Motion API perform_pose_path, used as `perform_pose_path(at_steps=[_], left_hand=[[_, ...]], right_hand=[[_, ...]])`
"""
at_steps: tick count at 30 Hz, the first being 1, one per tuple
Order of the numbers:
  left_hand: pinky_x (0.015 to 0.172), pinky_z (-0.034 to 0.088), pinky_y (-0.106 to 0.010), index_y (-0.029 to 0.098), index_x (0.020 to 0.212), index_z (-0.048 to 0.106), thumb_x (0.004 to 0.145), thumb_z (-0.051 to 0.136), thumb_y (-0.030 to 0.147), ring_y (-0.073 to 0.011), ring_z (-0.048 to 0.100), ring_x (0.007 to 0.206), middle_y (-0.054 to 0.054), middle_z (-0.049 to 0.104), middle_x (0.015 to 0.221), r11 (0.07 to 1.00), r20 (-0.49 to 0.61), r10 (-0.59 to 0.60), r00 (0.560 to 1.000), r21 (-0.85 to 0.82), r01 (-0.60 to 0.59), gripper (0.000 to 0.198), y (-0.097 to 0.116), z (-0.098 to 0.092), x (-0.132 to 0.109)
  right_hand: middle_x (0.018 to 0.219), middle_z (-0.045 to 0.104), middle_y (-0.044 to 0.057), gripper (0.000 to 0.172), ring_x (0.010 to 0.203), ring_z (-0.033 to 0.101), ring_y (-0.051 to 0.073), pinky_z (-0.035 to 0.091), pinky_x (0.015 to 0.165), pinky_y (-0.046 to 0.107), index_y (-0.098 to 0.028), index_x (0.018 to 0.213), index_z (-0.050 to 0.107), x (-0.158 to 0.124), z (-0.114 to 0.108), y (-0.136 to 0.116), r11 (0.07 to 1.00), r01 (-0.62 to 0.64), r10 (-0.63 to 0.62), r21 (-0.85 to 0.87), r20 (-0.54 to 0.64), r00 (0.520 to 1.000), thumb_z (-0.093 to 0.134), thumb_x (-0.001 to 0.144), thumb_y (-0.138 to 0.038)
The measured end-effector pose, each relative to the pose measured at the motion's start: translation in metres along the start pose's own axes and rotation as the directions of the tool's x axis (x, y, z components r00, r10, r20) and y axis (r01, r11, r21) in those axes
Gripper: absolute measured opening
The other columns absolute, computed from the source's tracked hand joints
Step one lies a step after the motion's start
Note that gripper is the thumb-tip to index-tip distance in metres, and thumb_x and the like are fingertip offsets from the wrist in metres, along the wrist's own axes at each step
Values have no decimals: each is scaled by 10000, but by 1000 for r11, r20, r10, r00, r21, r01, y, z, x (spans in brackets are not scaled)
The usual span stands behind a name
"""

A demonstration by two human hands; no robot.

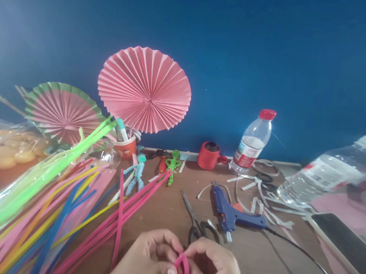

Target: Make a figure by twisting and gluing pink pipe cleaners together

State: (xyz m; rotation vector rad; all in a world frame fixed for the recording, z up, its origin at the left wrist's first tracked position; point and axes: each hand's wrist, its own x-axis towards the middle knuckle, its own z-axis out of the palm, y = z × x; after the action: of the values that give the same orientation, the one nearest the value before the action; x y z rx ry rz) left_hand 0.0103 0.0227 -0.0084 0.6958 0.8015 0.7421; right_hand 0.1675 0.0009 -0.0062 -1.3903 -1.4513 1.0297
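Note:
My left hand (148, 259) and my right hand (216, 270) meet at the bottom centre of the view, over the brown table (168, 206). Both pinch a pink pipe cleaner (183, 272) bent into a loop between the fingertips. Just behind my hands lie black-handled scissors (197, 221). A spread of loose pipe cleaners (60, 215) in pink, yellow, blue and green fans out to the left of my left hand.
A blue glue gun (232, 212) with a black cord lies right of the scissors among white paper strips (264, 205). Two water bottles (252, 141) (328, 172), a red spool (209, 155), a cup of pens (125, 143), small pipe-cleaner figures (137, 171) and pink paper fans (144, 88) line the blue wall. A phone (346, 246) lies right.

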Motion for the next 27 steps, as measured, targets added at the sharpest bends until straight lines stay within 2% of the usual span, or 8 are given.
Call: perform_pose_path(at_steps=[6, 12, 15, 19, 27], left_hand=[[461, 421, -174, 117, 724, 653, 514, 819, 138, -73, 547, 450, 0, 647, 557, 996, -6, -34, 999, 78, 34, 268, 2, 1, -1], [574, 413, -204, 120, 720, 634, 523, 820, 194, -114, 562, 618, -7, 612, 654, 995, 129, 98, 987, 6, -99, 281, 1, 4, 0], [596, 413, -223, 132, 741, 615, 531, 817, 223, -127, 558, 649, -8, 595, 688, 994, 161, 107, 981, -21, -105, 305, -1, 5, 0], [605, 407, -228, 139, 770, 593, 552, 810, 210, -111, 547, 615, -11, 613, 677, 997, 160, 79, 984, -25, -76, 315, -3, 4, 0], [579, 403, -216, 136, 732, 612, 547, 808, 186, -116, 555, 614, -1, 615, 655, 994, 119, 96, 988, 44, -102, 274, 1, 6, -1]], right_hand=[[492, 620, 6, 99, 436, 524, 116, 388, 431, 193, -194, 560, 625, -1, -2, -2, 996, 52, -55, -72, -38, 998, 592, 654, -200], [475, 613, 4, 112, 419, 504, 109, 369, 413, 193, -189, 537, 625, -3, -1, -1, 996, 26, -29, -88, -30, 999, 618, 642, -229], [486, 623, 6, 115, 428, 511, 110, 379, 422, 193, -189, 543, 629, -3, -1, -1, 996, 21, -23, -84, -19, 1000, 621, 646, -239], [464, 601, -1, 125, 413, 489, 104, 358, 402, 191, -188, 536, 634, -1, -3, -3, 998, 1, -1, -62, -12, 1000, 632, 646, -247], [459, 587, -5, 118, 414, 481, 103, 357, 398, 187, -189, 510, 620, -2, -1, 0, 999, -2, 0, -42, -42, 999, 649, 620, -221]])
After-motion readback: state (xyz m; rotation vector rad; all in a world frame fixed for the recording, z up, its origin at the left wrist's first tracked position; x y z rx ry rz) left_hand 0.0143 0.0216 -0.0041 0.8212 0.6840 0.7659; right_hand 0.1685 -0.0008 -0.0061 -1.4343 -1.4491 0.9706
